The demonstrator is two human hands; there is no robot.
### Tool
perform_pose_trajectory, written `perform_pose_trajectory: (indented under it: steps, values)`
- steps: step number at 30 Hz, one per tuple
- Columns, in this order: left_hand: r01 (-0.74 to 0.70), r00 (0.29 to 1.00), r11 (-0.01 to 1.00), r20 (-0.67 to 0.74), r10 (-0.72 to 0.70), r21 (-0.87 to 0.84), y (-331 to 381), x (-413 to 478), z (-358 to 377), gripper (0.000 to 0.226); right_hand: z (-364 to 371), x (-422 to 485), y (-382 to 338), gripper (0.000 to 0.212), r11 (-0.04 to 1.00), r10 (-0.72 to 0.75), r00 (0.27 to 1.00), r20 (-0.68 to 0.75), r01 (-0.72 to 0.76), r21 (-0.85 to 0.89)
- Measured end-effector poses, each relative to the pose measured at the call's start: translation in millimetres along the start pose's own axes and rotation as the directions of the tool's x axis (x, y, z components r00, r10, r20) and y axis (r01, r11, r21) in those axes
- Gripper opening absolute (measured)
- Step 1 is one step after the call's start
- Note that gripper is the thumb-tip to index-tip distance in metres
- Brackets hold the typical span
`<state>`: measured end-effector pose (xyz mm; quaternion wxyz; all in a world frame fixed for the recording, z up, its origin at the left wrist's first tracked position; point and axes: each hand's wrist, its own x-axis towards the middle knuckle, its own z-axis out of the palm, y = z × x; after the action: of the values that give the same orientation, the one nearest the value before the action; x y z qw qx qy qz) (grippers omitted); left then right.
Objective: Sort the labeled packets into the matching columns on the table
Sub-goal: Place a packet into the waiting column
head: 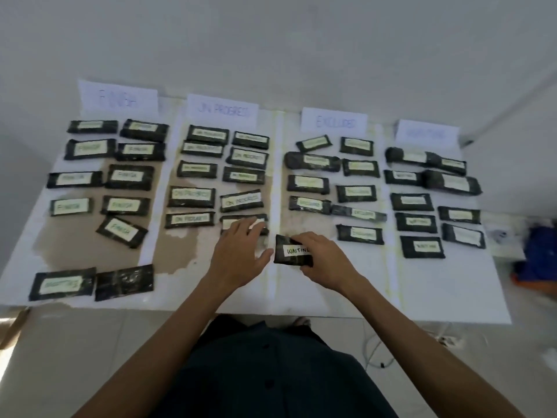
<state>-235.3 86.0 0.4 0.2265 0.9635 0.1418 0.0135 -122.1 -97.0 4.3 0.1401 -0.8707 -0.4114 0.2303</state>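
My right hand [324, 257] grips a black packet labeled WAITING [291, 251] near the table's front middle, at the foot of the EXCLUDED column. My left hand [239, 253] is spread flat, fingertips resting on the lowest packet [241, 222] of the IN PROGRESS column. Four paper headers stand at the back: FINISH [118, 98], IN PROGRESS [223, 111], EXCLUDED [334, 121] and a blurred one [425, 134] over the rightmost column. Each column holds several black packets with pale labels. Two loose packets lie at the front left, one labeled [61, 284], one with no label showing [124, 282].
The white-covered table [437, 291] has a worn brown patch on its left half. Beyond its right edge sit blue and orange objects [539, 254]. A white cable [379, 351] lies on the tiled floor near my legs. A wall runs behind the table.
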Motion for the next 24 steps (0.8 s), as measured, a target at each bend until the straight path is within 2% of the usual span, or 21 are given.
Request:
perform_pose_trajectory:
  steps: [4,11,19,24]
  values:
    - [-0.064,0.996,0.998,0.053,0.066,-0.028,46.5,23.2,24.2,0.055,-15.4,-32.6,48.1,0.059,0.999,0.046,0.995,-0.091,-0.043,0.033]
    - [-0.168,0.976,0.983,0.125,0.177,-0.079,125.8,56.6,71.8,0.051,-35.9,-85.7,136.3,0.062,0.985,0.165,0.973,-0.161,-0.155,0.073]
    - [-0.267,0.928,0.948,0.22,0.302,-0.175,215.2,86.4,141.8,0.049,-57.0,-142.4,253.1,0.059,0.953,0.301,0.926,-0.226,-0.286,0.096]
    - [-0.354,0.891,0.921,0.24,0.385,-0.165,269.3,111.1,186.6,0.048,-68.6,-161.6,319.2,0.06,0.935,0.354,0.901,-0.251,-0.351,0.059]
